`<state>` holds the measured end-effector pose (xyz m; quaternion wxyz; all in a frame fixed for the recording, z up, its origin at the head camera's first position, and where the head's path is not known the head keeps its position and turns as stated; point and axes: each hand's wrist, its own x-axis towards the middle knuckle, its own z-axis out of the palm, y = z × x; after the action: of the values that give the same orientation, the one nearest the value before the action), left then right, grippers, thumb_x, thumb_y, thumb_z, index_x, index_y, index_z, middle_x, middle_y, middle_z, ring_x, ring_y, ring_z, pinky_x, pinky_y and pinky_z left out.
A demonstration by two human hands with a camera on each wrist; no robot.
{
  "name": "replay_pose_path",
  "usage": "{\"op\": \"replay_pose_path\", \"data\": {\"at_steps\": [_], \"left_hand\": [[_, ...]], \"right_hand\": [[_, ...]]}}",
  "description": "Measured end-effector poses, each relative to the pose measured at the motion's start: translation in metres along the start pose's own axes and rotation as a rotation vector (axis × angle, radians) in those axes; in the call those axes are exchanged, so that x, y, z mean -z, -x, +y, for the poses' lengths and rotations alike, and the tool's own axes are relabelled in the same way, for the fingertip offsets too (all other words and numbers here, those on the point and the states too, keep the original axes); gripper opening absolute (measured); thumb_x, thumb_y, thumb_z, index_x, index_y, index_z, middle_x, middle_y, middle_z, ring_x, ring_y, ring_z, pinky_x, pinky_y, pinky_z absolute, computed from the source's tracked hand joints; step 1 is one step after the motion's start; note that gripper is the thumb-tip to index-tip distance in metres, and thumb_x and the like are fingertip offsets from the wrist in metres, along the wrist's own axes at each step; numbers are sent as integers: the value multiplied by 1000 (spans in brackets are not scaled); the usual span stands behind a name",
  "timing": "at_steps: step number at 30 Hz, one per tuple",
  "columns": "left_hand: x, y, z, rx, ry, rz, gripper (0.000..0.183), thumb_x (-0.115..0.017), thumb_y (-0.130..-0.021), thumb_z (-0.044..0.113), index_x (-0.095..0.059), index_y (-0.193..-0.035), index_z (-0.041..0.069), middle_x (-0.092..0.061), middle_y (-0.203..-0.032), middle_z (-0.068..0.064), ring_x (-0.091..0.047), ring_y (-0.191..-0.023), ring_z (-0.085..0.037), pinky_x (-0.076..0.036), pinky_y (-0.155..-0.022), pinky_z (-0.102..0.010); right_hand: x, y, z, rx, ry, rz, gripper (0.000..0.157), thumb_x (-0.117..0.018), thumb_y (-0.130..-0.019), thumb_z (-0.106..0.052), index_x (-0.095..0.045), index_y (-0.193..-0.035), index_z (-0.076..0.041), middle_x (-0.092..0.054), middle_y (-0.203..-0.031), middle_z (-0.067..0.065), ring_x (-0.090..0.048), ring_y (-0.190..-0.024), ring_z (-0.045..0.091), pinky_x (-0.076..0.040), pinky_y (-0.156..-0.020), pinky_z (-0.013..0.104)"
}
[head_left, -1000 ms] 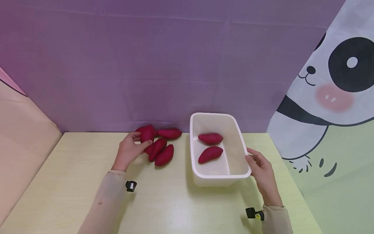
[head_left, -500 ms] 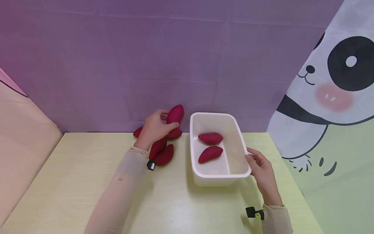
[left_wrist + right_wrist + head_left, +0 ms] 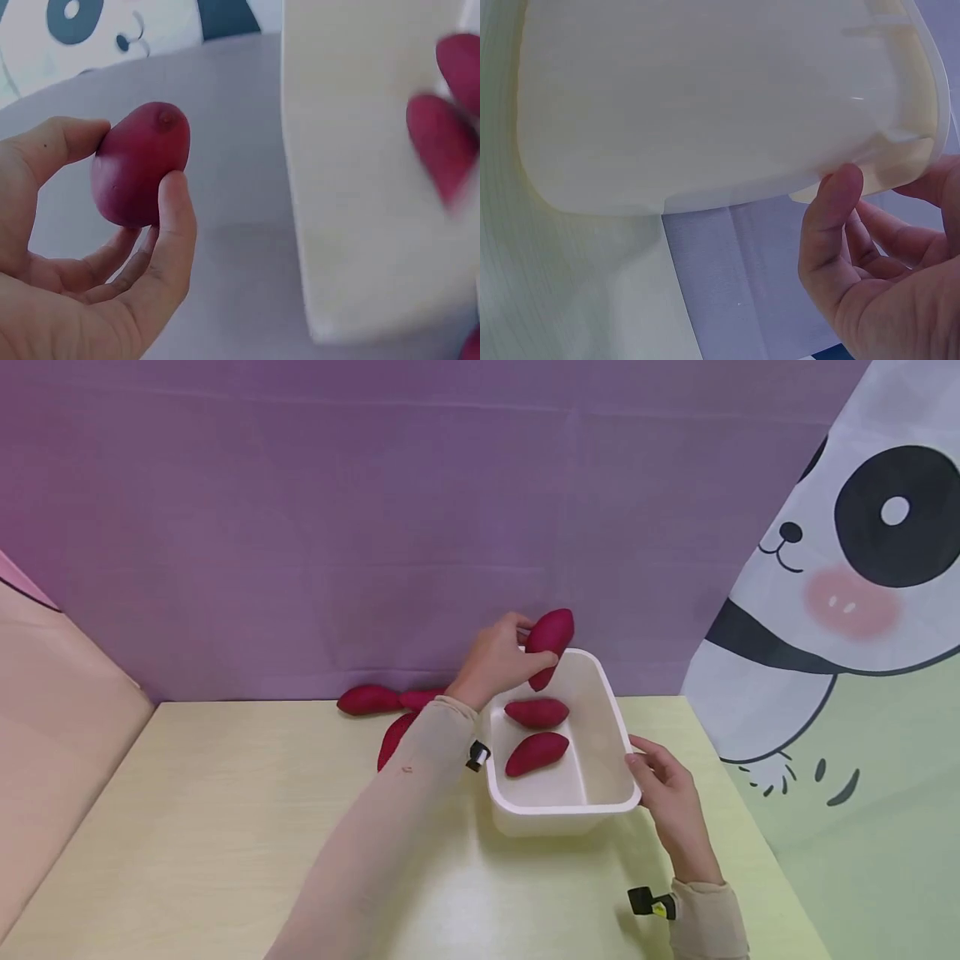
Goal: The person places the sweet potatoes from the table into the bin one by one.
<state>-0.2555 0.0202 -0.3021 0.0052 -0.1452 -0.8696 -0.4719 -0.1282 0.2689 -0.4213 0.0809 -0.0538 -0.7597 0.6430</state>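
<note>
My left hand (image 3: 498, 660) pinches a dark red sweet potato (image 3: 551, 639) between thumb and fingers, above the back end of a white plastic bin (image 3: 564, 811). The left wrist view shows the thumb and fingertips around the sweet potato (image 3: 139, 165), with the bin wall (image 3: 360, 187) beside it. Two more sweet potatoes lie on the bin's floor, a rear one (image 3: 537, 713) and a front one (image 3: 537, 754). At the bin's right side my right hand (image 3: 671, 806) grips the rim; in the right wrist view its thumb and fingers pinch the edge of the bin (image 3: 705, 105).
Left of the bin, against the purple back wall (image 3: 337, 527), a sweet potato (image 3: 368, 700) lies with others on the pale wooden table (image 3: 225, 810). My left forearm partly covers this group. A panda print (image 3: 847, 568) hangs along the right side.
My left hand has lifted a sweet potato from the pile and carried it right, up and over the bin. My right hand stays on the rim.
</note>
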Motion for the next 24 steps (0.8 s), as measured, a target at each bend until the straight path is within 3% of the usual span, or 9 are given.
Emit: {"op": "replay_pose_path", "data": {"at_steps": [6, 12, 18, 24], "left_hand": [[-39, -9, 4, 29, -5, -54, 57, -73, -86, 31, -53, -134, 8, -65, -107, -4, -60, -92, -17, -52, -79, -32], [-64, -11, -14, 73, -172, -127, 54, -72, -88, 28, -50, -132, 4, -63, -107, -10, -60, -93, -22, -53, -81, -31], [-76, -6, -32, 68, -394, -185, 48, -74, -87, 26, -54, -123, 1, -63, -106, -12, -61, -93, -25, -52, -84, -31], [-79, -3, -32, 70, -485, -216, 43, -74, -87, 25, -57, -121, 4, -63, -106, -10, -58, -92, -24, -52, -83, -33]], "right_hand": [[-3, 0, 2, 0, -30, -2, 40, -61, -101, -14, -55, -137, 2, -64, -108, 14, -67, -89, 20, -59, -68, 32], [-7, -1, 2, 19, -40, -10, 38, -60, -101, -12, -56, -137, 2, -63, -111, 20, -67, -90, 23, -59, -68, 33], [-9, 2, 0, 24, -28, -14, 38, -60, -102, -12, -56, -137, 2, -62, -112, 23, -67, -90, 23, -59, -68, 32], [-8, 4, -2, 24, -23, -7, 39, -61, -101, -13, -56, -137, 1, -64, -109, 16, -67, -88, 19, -59, -67, 31]]}}
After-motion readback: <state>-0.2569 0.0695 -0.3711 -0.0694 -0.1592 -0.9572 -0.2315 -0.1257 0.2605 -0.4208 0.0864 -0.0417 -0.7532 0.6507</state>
